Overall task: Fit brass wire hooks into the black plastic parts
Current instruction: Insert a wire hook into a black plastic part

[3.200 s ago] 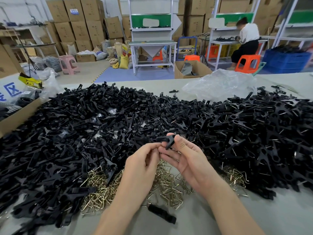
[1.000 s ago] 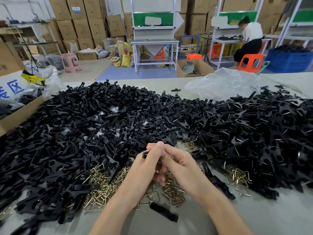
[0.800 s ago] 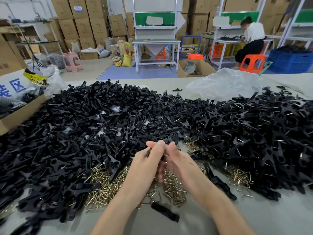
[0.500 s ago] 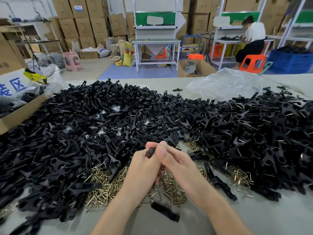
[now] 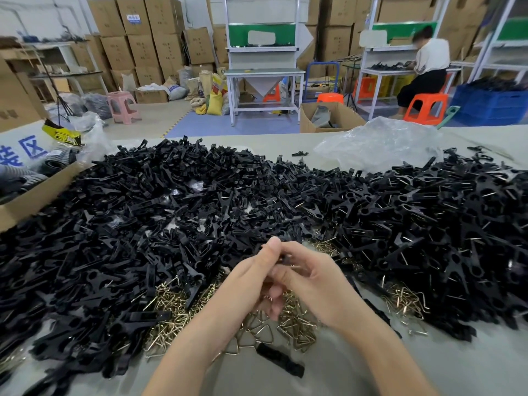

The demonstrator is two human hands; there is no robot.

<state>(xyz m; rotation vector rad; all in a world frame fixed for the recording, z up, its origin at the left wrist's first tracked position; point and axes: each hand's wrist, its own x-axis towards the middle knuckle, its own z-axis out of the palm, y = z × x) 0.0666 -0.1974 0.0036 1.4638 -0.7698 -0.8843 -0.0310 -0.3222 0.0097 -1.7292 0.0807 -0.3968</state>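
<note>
The left hand (image 5: 245,284) and right hand (image 5: 314,284) meet fingertip to fingertip, both pinching one black part (image 5: 283,257) that barely shows between them, with loose hooks (image 5: 294,324) heaped just beneath the hands and the big pile (image 5: 200,210) of black parts spread beyond and to either side.

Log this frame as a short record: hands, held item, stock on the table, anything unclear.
left hand: pinches a black part, fingers curled
right hand: grips the same part from the other side
hook fitted: cannot tell, part mostly hidden by fingers
brass hooks: loose heap beneath the hands
black parts pile: spread across the table beyond the hands
</note>
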